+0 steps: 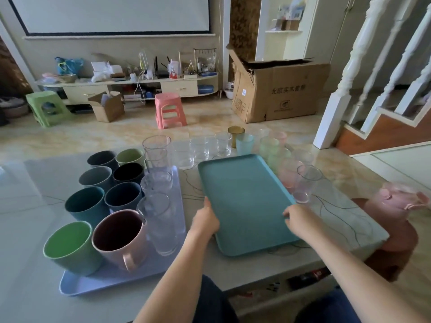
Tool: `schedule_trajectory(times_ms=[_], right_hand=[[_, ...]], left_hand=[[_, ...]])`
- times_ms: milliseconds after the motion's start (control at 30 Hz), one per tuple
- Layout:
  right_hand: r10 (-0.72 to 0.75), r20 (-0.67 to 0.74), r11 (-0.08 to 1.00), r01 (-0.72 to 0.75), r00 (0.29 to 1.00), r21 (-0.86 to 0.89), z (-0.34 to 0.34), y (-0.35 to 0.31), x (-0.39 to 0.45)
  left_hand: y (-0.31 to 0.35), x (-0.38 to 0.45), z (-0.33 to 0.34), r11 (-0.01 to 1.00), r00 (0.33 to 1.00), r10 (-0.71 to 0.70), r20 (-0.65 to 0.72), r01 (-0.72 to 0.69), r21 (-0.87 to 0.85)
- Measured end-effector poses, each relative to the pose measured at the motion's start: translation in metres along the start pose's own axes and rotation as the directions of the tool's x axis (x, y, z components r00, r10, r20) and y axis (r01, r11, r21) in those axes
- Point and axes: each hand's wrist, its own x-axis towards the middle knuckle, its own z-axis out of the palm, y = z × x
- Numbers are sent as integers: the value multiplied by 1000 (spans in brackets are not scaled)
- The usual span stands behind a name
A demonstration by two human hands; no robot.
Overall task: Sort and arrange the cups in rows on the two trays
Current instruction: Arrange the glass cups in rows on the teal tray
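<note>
Both hands on the teal tray [242, 197]

Left hand [205, 220] grips its 9 o'clock edge, right hand [297, 219] its 3 o'clock edge; filled lilac tray [93, 286] at 9 o'clock.

Matt plastic teal tray [242, 199], clear glossy glass tumblers [161, 227], polished stone-look table [345, 183].

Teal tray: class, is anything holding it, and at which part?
Yes. The left hand grips the teal tray on its left long edge, the right hand on its right long edge, both near the person.
</note>
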Motion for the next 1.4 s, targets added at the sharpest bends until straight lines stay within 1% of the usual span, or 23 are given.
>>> schedule_trajectory(times_ms=[67, 167, 300, 400, 433, 500, 567, 600, 667, 733, 767, 833, 900, 967, 1067, 1167, 1233, 1300, 1400], right_hand=[[-33, 44, 999, 34, 998, -16, 1, -6, 4], [-42, 67, 998, 45, 997, -36, 2, -18, 4], [-27, 86, 983, 42, 996, -178, -2, -34, 1], [-12, 115, 950, 47, 993, -309, -9, -46, -1], [2, 120, 942, 39, 993, -333, -10, -50, -1], [21, 118, 944, 19, 993, -329, -13, -56, -3], [17, 86, 965, 6, 996, -261, -16, -63, -5], [5, 61, 979, 8, 998, -205, -17, -69, -5], [-41, -22, 998, 40, 999, -57, -21, -86, 3], [-117, -132, 983, 134, 984, 123, -27, -111, 22], [-172, -170, 955, 207, 970, 211, -31, -125, 34], [-321, -189, 864, 369, 928, 342, -39, -155, 59], [-468, -165, 779, 494, 868, 386, -44, -185, 87], [-547, -144, 748, 558, 825, 359, -45, -212, 117], [-602, -137, 757, 616, 787, 217, -40, -245, 160], [-659, -85, 748, 663, 747, 28, -32, -271, 188], [-673, -43, 739, 670, 738, -66, -23, -284, 198], [-671, -63, 741, 664, 739, -105, -15, -291, 202], [-674, -137, 739, 661, 726, -127, -10, -292, 207]], left_hand=[[-4, -1, -4, 999, 1000, 5, -8, -4, 50], [-10, -1, -9, 994, 999, -25, -33, 28, 110], [-10, -3, -11, 989, 998, -56, 6, 55, 134], [-10, -3, -10, 988, 998, -64, 22, 60, 142], [-9, -3, -11, 986, 998, -69, 8, 67, 154], [-3, -5, -13, 976, 995, -75, -65, 87, 201], [7, -7, -19, 974, 986, -68, -152, 98, 203], [13, -6, -23, 981, 982, -75, -175, 104, 164], [26, -1, -32, 992, 977, -113, -179, 122, 38], [40, 9, -41, 990, 974, -130, -186, 118, -77], [46, 17, -44, 990, 973, -117, -199, 97, -107], [51, 33, -48, 993, 971, -72, -226, 49, -103], [47, 50, -47, 997, 968, -33, -249, 15, -75], [42, 67, -45, 998, 966, -7, -258, -11, -67], [37, 88, -43, 993, 960, 13, -279, -45, -112], [23, 101, -38, 985, 952, -45, -302, -8, -172], [14, 105, -35, 977, 953, -84, -290, 21, -214], [12, 108, -34, 970, 952, -85, -294, 12, -243], [14, 110, -36, 960, 945, -73, -319, -20, -280]])
